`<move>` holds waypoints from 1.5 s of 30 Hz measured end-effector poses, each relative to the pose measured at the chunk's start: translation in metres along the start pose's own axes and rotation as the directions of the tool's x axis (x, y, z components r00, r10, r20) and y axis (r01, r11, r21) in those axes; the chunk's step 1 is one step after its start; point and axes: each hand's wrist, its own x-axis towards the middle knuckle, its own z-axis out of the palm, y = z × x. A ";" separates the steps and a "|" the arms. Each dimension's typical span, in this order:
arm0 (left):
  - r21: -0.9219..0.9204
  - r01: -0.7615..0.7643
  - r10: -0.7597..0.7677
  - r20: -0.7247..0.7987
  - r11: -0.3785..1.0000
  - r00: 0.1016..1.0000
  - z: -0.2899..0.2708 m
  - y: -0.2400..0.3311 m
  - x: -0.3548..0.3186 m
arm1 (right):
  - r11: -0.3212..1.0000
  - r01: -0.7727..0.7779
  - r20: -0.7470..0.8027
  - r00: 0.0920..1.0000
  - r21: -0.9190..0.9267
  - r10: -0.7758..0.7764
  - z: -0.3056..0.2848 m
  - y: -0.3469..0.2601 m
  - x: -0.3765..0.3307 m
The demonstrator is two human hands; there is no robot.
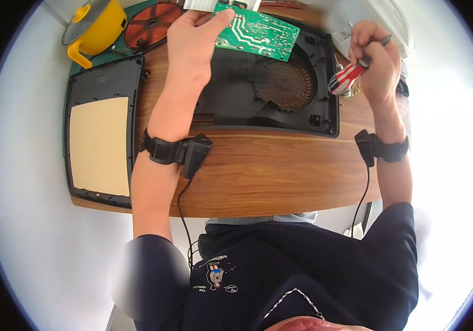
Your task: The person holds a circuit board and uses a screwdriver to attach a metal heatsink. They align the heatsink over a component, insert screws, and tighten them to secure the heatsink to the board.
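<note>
green circuit board tilted, red-striped screwdriver upright

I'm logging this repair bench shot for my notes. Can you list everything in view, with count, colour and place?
circuit board: 1, green, lifted over the housing's far edge
appliance housing: 1, black, open, on the table's middle
fan: 1, dark, inside the housing
top panel: 1, black frame with cream sheet, left
coil: 1, reddish copper, far left
pot: 1, yellow, far left corner
screwdriver: 1, red and white handle
table: 1, wooden
wrist straps: 2, black
left hand: holds the board
right hand: grips the screwdriver
</note>
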 end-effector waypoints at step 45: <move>-0.054 -0.024 0.024 0.000 0.998 1.000 -0.002 0.007 -0.004 | 0.931 0.010 -0.075 0.996 -0.366 -0.041 0.052 -0.036 -0.022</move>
